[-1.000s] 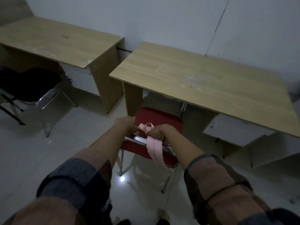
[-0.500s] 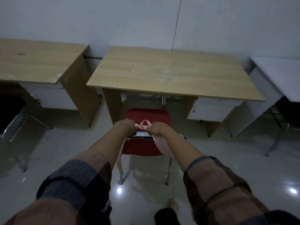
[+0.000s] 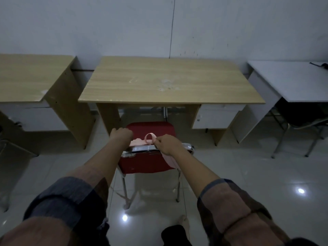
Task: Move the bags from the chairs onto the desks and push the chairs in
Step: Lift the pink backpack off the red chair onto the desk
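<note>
A red chair [image 3: 150, 128] with a chrome backrest bar stands in front of the middle wooden desk [image 3: 170, 82], its seat partly under the desk edge. A pink bag [image 3: 137, 142] rests at the top of the chair back, with a loop handle sticking up and a strap hanging down the right side. My left hand [image 3: 121, 134] is closed at the bag's left end by the backrest. My right hand [image 3: 166, 143] pinches the pink handle and strap at the right. Most of the bag is hidden behind my hands and the chair back.
A second wooden desk [image 3: 32, 77] stands to the left, a white desk [image 3: 291, 80] to the right with a dark chair [image 3: 301, 121] under it. A chair frame [image 3: 10, 146] shows at the far left. Glossy tiled floor lies around me.
The view has swung to face the middle desk squarely and the red chair is now centred. My hands have spread a little apart along the chair back, still on the pink bag.
</note>
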